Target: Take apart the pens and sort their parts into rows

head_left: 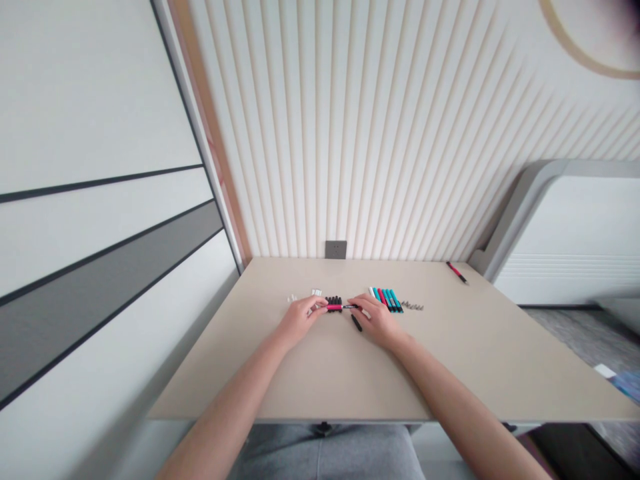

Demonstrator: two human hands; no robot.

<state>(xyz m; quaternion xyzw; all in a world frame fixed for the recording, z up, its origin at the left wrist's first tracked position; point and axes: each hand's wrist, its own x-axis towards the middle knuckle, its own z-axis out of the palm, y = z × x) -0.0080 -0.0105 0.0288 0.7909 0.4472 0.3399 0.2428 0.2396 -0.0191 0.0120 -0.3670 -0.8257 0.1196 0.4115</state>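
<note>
My left hand (299,317) is closed on the left end of a red pen barrel (334,307), held level just above the table. From the barrel's right end runs a thin dark pen part (349,306), which the fingers of my right hand (375,320) pinch. Whether the two parts are joined is too small to tell. Below my right fingertips lies a loose black pen piece (357,323). A row of short black pieces (333,299) sits right behind the barrel. Beside my right hand, teal, red and white pen barrels (389,298) lie in a row.
Small dark pieces (413,306) lie right of the barrels. White pieces (317,292) and tiny clear bits (292,299) are behind my left hand. A red and black pen (457,273) rests at the far right of the beige table (350,380). A ribbed wall with a socket (336,249) stands behind.
</note>
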